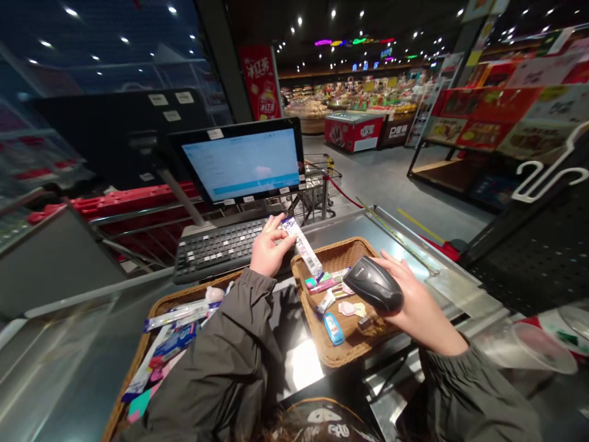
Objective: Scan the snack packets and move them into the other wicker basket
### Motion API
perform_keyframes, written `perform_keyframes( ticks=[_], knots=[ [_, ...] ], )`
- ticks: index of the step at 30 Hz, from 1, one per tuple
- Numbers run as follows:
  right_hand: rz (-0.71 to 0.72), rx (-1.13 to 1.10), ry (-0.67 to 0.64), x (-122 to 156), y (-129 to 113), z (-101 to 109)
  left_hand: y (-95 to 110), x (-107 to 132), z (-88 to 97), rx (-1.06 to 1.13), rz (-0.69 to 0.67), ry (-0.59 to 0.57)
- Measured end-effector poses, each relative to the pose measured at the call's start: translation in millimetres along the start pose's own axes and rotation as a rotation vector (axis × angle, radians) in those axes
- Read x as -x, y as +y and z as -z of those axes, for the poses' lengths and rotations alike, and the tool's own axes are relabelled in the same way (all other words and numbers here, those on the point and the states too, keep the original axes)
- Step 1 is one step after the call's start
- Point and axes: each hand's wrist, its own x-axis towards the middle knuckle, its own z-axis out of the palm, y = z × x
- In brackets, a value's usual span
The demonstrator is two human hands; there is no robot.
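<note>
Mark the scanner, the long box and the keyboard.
scanner [372, 283]: head view, top of black housing.
long box [305, 250]: head view, middle of white face.
keyboard [216, 248]: head view, centre of keys.

A long, narrow white box [304, 247] with blue and pink print was held slanted in the left hand [268, 250], over the wicker tray [332, 357]. A black barcode scanner [372, 283] lay gripped in the right hand [416, 310], near the box.

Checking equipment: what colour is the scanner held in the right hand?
The scanner is black, best seen in the head view.
</note>
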Motion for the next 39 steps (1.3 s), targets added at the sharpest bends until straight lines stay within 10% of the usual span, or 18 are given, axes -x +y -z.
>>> perform_keyframes(
  ticks=[7,17,39],
  knots=[
    [0.206,0.027,-0.022,-40.0,-69.1,-20.8,5.8,54.9,87.9,-0.214,-0.01,0.184],
    [0.386,0.02,-0.111,-58.8,-157.6,-57.9,6.0,119.9,153.9,-0.555,0.041,0.273],
    [0.443,0.042,-0.21,-52.3,-198.0,-100.0,-42.0,141.2,175.8,-0.424,0.168,0.234]
  ],
)
